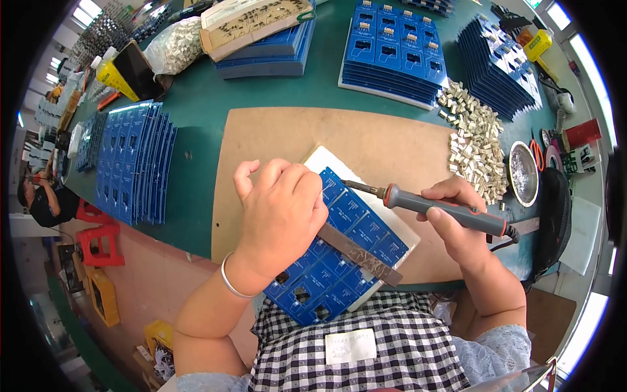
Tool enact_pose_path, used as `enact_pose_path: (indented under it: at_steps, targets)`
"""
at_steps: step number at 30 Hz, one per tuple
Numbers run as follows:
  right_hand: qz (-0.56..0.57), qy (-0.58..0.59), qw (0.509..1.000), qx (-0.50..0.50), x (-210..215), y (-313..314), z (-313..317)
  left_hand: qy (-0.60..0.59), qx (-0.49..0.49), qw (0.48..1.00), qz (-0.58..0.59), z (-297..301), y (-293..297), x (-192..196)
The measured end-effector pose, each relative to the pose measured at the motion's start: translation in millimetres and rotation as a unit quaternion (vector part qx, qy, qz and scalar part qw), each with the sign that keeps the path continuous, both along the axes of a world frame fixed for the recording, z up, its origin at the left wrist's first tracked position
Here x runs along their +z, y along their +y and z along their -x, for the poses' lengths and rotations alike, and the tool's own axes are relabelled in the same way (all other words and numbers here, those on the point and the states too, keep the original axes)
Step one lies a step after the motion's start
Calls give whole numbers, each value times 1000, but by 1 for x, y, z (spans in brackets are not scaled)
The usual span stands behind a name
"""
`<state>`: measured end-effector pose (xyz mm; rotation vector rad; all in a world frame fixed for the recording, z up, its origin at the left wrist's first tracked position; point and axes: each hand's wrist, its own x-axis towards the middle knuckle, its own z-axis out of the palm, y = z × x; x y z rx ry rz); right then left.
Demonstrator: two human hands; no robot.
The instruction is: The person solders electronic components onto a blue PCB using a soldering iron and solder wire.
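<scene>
My right hand (460,222) grips a grey soldering iron (450,210) with orange trim; its tip points left to the upper corner of a blue circuit board panel (353,225). Whether the tip touches the board cannot be told. The panel lies tilted on a pale backing slab (328,160), its near end reaching over the table edge. Across the panel runs a worn metal strip (362,255), one end beside my left hand (277,212). That hand rests over the panel with fingers curled closed; whatever they hold is hidden beneath.
Under the work is a brown board (255,140) on a green table (196,147). Loose metal parts (480,144) are heaped right, near a metal bowl (523,173). Board stacks stand left (134,163) and far (392,55). Another person (49,199) sits far left near a red stool (98,242).
</scene>
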<state>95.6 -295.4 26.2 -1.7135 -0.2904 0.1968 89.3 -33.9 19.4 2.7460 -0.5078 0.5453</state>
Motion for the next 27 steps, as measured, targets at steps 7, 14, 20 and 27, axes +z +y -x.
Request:
enact_pose_path:
  at_steps: [7,14,20,27]
  targets:
    - [-6,29,1000,-1,-2,4,-1,7,-5,1000,-8,-2,-4,-4]
    - [4,16,1000,6,-2,6,-2,12,-5,1000,-8,-3,-4,-5]
    - [9,12,1000,9,-3,8,-5,9,-1,1000,-13,-8,-4,-5]
    - [17,17,1000,10,0,13,-8,25,1,1000,-18,-14,-3,-5]
